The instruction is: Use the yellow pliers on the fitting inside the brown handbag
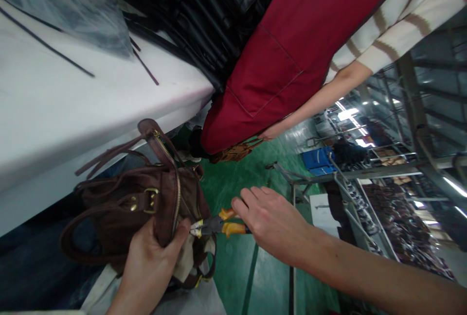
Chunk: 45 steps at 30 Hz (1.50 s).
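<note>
A brown leather handbag (120,222) with brass hardware and curved handles is tilted in front of me, below the table edge. My left hand (153,261) pinches the leather edge beside its brass zipper (174,179), thumb on the near side. My right hand (264,218) is wrapped around the yellow-orange handles of a pair of pliers (213,226). The jaws point left and meet the bag's edge close to my left thumb. Whether they grip anything there cannot be made out.
A white table (65,106) carries a clear plastic bag (83,8), loose dark straps and a pile of black leather pieces (197,8). Opposite, a person in a red apron (270,62) holds a tan bag (235,152). Metal racks and a blue bin (317,160) stand on the green floor.
</note>
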Motion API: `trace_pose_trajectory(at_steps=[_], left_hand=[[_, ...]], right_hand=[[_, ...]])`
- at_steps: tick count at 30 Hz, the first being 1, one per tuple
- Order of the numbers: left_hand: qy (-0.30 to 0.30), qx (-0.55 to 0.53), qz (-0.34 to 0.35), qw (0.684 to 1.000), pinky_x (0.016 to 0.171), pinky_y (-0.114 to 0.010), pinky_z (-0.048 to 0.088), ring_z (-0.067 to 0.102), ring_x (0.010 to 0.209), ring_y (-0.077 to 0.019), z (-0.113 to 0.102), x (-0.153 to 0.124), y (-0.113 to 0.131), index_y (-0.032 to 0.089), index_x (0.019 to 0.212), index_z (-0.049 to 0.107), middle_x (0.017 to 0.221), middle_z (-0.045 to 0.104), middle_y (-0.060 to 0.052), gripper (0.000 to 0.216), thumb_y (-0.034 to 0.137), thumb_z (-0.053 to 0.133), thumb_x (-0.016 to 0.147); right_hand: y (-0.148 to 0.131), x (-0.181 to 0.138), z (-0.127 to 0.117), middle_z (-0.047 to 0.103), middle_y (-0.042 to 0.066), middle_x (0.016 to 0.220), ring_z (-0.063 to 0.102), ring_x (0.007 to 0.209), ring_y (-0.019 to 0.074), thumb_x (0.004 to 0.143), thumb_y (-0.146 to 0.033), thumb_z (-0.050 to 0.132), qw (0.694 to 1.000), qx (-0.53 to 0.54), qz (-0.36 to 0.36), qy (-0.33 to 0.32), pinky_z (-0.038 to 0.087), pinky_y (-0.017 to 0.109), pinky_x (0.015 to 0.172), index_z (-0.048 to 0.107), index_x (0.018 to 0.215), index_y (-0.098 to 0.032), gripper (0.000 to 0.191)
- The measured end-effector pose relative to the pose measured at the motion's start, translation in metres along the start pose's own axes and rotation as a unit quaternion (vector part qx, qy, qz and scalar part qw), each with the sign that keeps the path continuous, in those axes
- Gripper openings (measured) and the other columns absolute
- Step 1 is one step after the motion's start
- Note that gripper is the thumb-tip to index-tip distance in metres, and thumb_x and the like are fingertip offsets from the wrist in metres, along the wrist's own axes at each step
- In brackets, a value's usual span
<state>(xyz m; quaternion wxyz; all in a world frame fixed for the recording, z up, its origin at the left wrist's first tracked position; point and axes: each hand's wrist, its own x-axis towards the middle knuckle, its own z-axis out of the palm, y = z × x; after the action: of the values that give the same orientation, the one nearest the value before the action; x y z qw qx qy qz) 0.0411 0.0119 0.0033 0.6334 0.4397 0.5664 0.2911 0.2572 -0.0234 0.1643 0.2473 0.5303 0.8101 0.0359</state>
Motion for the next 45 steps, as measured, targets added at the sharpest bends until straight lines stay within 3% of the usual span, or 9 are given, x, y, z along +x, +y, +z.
trace_pose_trajectory(at_steps=[6, 12, 21, 26, 31, 38, 45], left_hand=[[-0.014, -0.013, 0.02, 1.0, 0.052, -0.028, 0.049, 0.058, 0.057, -0.0198, -0.001, 0.0, -0.004, 0.021, 0.068, 0.067, 0.06, 0.067, -0.002, 0.047, 0.066, 0.08, 0.072], [-0.001, -0.022, 0.009, 1.0, 0.048, -0.028, 0.046, 0.056, 0.054, -0.0199, -0.002, -0.003, 0.006, 0.02, 0.065, 0.066, 0.056, 0.064, -0.004, 0.048, 0.067, 0.08, 0.066], [-0.003, -0.015, 0.025, 1.0, 0.054, -0.029, 0.052, 0.064, 0.06, -0.0225, -0.004, -0.002, 0.005, 0.019, 0.07, 0.07, 0.063, 0.071, -0.005, 0.047, 0.065, 0.08, 0.069], [-0.009, -0.022, 0.024, 0.999, 0.051, -0.029, 0.047, 0.057, 0.056, -0.0197, -0.005, -0.004, 0.004, 0.021, 0.066, 0.064, 0.058, 0.065, -0.003, 0.047, 0.065, 0.08, 0.07], [-0.029, -0.014, -0.001, 0.999, 0.058, -0.033, 0.054, 0.068, 0.068, -0.0268, -0.006, -0.005, 0.005, 0.018, 0.079, 0.073, 0.074, 0.076, -0.008, 0.052, 0.069, 0.078, 0.07], [-0.027, -0.03, 0.006, 0.999, 0.059, -0.032, 0.054, 0.066, 0.066, -0.0242, -0.007, -0.005, 0.005, 0.019, 0.075, 0.071, 0.069, 0.075, -0.006, 0.044, 0.062, 0.078, 0.071], [-0.033, -0.009, -0.015, 0.999, 0.062, -0.034, 0.054, 0.067, 0.068, -0.026, -0.004, -0.002, 0.004, 0.02, 0.077, 0.07, 0.069, 0.074, -0.006, 0.05, 0.069, 0.077, 0.069]], right_hand=[[-0.001, -0.003, 0.002, 0.062, 0.003, 0.095, 0.058, 0.083, 0.0275, 0.094, -0.008, 0.066, 1.0, 0.023, 0.012, -0.009, 0.032, 0.042, 0.075, 0.056, 0.107, -0.022, 0.022], [-0.002, -0.006, 0.004, 0.062, 0.003, 0.095, 0.056, 0.083, 0.0274, 0.091, -0.005, 0.064, 0.999, 0.037, 0.021, -0.017, 0.031, 0.041, 0.075, 0.056, 0.106, -0.023, 0.025], [-0.003, -0.011, 0.013, 0.062, 0.003, 0.097, 0.055, 0.086, 0.0278, 0.09, -0.004, 0.06, 0.998, 0.053, 0.036, -0.014, 0.031, 0.042, 0.076, 0.055, 0.107, -0.024, 0.027], [-0.004, -0.011, 0.015, 0.062, 0.003, 0.098, 0.057, 0.087, 0.028, 0.088, -0.003, 0.061, 0.997, 0.056, 0.038, -0.024, 0.033, 0.042, 0.077, 0.056, 0.108, -0.024, 0.029], [-0.003, -0.011, 0.014, 0.064, 0.003, 0.1, 0.058, 0.088, 0.0276, 0.084, -0.002, 0.062, 0.997, 0.067, 0.04, -0.028, 0.035, 0.042, 0.077, 0.056, 0.107, -0.023, 0.031], [-0.005, -0.011, 0.022, 0.063, 0.003, 0.097, 0.057, 0.085, 0.0267, 0.079, 0.001, 0.061, 0.995, 0.083, 0.045, -0.009, 0.033, 0.041, 0.076, 0.056, 0.104, -0.023, 0.035], [-0.006, -0.01, 0.013, 0.064, 0.003, 0.1, 0.055, 0.087, 0.0262, 0.098, -0.01, 0.066, 0.999, 0.033, 0.02, 0.024, 0.032, 0.042, 0.076, 0.06, 0.114, -0.021, 0.02]])
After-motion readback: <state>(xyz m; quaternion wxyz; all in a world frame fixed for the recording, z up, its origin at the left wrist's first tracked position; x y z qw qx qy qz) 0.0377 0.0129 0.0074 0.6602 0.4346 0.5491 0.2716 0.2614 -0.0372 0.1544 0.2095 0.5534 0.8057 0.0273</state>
